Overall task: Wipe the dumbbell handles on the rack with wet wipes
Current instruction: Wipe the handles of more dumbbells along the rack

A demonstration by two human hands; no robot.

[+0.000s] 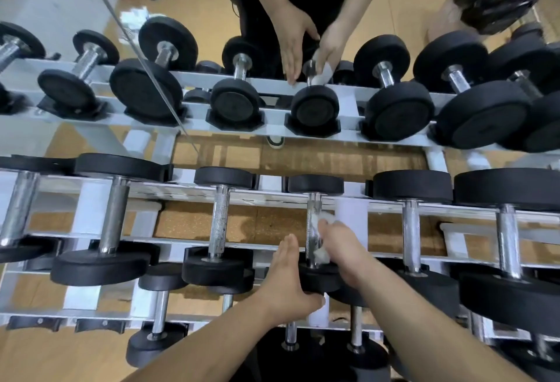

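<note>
The right hand is gripping a wet wipe around a dumbbell handle on the rack. The left hand, fingers straight, is bracing its near weight. The handle's rough surface may be tearing the wipe.

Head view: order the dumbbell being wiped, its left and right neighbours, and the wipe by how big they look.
1. Right neighbour
2. Wiped dumbbell and left neighbour: they look alike, so not ranked
3. Wipe, partly hidden by the right hand
</note>
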